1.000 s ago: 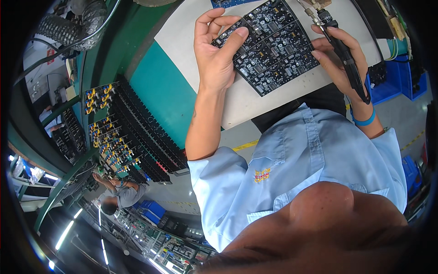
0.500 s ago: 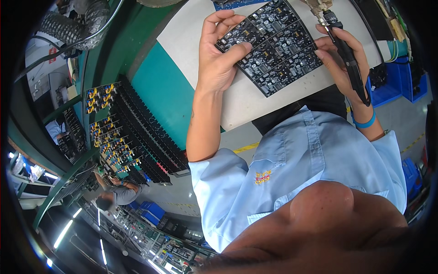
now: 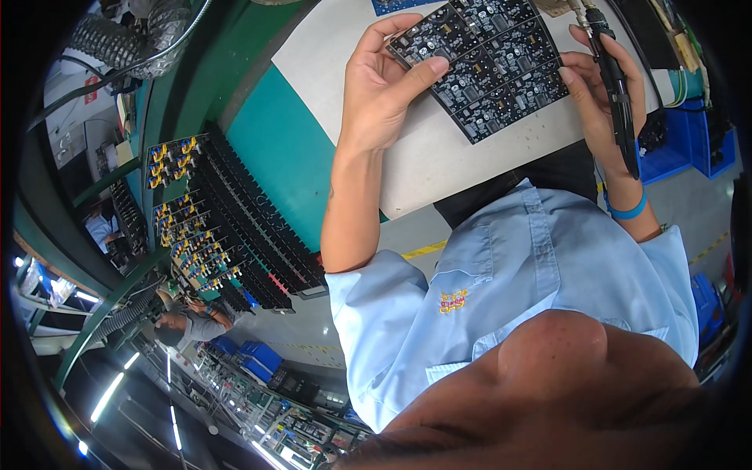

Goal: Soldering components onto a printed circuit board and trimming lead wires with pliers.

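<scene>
My left hand grips the left edge of a black circuit board panel, its thumb lying on the upper face. The panel is divided into several like boards crowded with small parts, and it is held tilted above a pale work mat. In my right hand is a black soldering iron, its metal end pointing to the far side and its tapered end toward my wrist. Fingertips of that hand also touch the panel's right edge. The iron's tip is cut off by the picture's upper edge.
Left of the mat, a rack of black slotted strips holds boards with yellow and blue parts. A blue board lies at the far edge. Blue bins stand right. Farther left, another person sits. A flexible duct hangs upper left.
Both hands have shifted slightly right and away from me with the panel. The soldering iron has moved right and stands more upright in the picture. Both grips stay the same.
</scene>
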`<state>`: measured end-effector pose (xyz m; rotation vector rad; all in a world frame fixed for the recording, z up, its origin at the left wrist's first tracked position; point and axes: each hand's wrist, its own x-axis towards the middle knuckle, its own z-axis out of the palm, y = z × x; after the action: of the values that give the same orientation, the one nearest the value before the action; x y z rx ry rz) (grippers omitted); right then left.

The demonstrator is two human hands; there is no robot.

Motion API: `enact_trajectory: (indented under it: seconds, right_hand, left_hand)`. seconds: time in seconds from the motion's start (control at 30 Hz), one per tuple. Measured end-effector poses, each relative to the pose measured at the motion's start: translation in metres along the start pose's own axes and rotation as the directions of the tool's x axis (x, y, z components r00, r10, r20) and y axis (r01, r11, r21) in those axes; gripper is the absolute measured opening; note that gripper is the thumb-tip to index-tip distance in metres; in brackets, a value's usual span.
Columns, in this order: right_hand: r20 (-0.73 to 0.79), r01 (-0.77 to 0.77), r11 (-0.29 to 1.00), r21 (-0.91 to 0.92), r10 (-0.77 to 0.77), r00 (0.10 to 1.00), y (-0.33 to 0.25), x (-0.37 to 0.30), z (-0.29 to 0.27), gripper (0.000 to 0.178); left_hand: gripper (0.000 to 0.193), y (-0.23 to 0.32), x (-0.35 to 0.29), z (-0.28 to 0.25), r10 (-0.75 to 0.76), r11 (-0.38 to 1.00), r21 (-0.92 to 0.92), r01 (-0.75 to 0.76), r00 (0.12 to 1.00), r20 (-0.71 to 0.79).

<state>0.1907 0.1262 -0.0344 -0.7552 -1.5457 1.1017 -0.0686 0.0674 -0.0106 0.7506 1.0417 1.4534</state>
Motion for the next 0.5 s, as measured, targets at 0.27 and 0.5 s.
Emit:
enact_trajectory:
  seconds: [0.27, 0.5]
  right_hand:
    - [-0.006, -0.013, 1.0, -0.014, 0.013, 1.0, -0.0017, -0.0056, 0.0048, 0.059]
    - [0.002, 0.048, 0.999, -0.005, -0.048, 0.999, 0.0013, -0.007, 0.0059, 0.054]
  left_hand:
    - [0.049, -0.0009, -0.0071, 0.0035, 0.021, 1.0, 0.009, -0.02, 0.999, -0.03]
    - [0.056, 0.0011, -0.0091, 0.0039, 0.003, 0.998, 0.068, -0.001, 0.999, -0.032]
